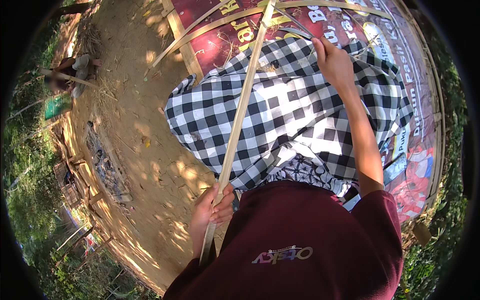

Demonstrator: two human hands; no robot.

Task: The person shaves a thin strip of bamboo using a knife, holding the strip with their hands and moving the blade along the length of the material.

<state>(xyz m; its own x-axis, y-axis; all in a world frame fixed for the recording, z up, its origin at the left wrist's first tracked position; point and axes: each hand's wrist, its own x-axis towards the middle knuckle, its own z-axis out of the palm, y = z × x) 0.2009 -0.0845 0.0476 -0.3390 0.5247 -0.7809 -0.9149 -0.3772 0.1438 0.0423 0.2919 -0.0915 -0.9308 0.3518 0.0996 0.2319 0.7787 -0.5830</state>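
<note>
My left hand [214, 206] is closed around the lower part of a long, pale bamboo strip [240, 107]. The strip slants up and away across my lap to the top of the view. Up at the far right, my right hand [334, 62] is closed on what looks like a knife [298, 32]; a narrow metallic blade shows beyond the fingers, and the handle is mostly hidden in the grip. A black-and-white checked cloth [285, 95] covers my legs beneath the strip. Thin shavings lie on the cloth near the knife.
I sit on a platform covered by a printed red banner [212, 47], edged with bamboo. More bamboo strips [220, 22] lie across it at the far side. Bare earth [150, 130] spreads to the left, with a bed of ash [102, 157]. Another person [75, 75] sits far left, near a long strip.
</note>
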